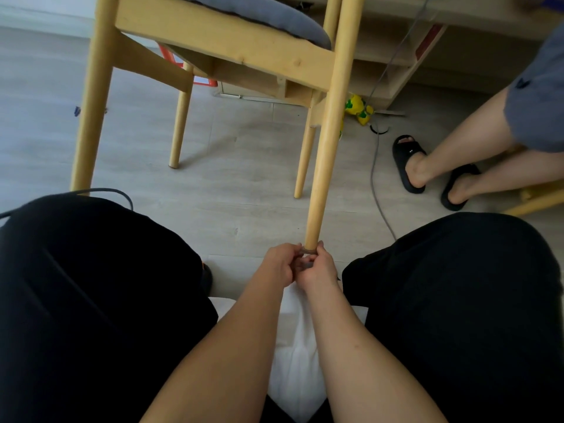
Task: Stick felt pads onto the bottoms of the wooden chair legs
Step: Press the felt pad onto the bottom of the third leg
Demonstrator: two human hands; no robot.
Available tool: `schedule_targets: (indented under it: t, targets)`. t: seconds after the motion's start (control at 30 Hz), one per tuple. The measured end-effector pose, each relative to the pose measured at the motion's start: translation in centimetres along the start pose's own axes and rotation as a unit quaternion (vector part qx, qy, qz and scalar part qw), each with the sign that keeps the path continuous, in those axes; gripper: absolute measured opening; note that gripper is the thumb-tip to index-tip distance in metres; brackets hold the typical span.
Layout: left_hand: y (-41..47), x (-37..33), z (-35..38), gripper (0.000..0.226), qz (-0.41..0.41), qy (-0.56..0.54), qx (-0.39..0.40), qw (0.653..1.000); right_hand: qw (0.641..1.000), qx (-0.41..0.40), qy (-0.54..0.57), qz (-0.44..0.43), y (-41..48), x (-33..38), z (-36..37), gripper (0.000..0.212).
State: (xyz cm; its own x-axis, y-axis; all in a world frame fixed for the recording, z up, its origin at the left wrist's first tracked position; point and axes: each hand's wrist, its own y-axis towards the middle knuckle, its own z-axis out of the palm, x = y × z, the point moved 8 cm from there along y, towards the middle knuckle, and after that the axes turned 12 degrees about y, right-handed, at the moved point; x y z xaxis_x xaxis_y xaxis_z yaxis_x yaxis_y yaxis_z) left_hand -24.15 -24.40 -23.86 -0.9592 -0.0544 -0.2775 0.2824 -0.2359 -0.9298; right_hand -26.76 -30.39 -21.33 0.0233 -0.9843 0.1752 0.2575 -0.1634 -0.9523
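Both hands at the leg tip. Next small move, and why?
Probably press the pad firmly onto the end of the leg: left hand and right hand both pinch it at the tip, where its grey edge shows.

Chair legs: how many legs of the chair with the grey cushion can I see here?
4. The left leg, foot hidden behind a knee; two back legs standing on the floor; the nearest leg, tip pinched by the left hand and right hand.
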Motion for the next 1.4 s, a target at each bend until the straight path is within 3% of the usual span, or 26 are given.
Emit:
schedule_targets:
  t: [0.27,0.47,0.6,0.83,1.2,1.4]
  targets:
    - [-0.7,0.0,-0.1,0.02,-0.065,0.018,0.015,0.998,0.999,0.02,-0.025,0.037,0.3,0.3,0.1,0.028]
    - [-1.2,-0.1,-0.8,0.036,-0.098,0.057,-0.003,0.994,0.996,0.006,-0.083,0.027,-0.2,1.4,0.2,0.028]
    - [-1.5,-0.2,-0.4,0.033,-0.095,0.033,0.023,0.995,0.996,-0.004,-0.051,0.068,-0.4,1.4,0.2,0.019]
    - [-1.6,-1.2,-0.2,0.033,-0.082,0.034,0.003,0.996,0.988,-0.041,0.003,0.148,-1.5,2.1,0.5,0.027]
    - [-1.1,-2.4,-0.7,0.034,-0.068,0.089,-0.061,0.992,0.985,-0.152,0.046,0.064,-0.6,3.4,-0.1,0.033]
    - [-1.0,-3.5,-0.7,0.034,-0.04,0.153,-0.08,0.984,0.983,-0.166,-0.061,0.037,-0.4,4.4,-0.2,0.029]
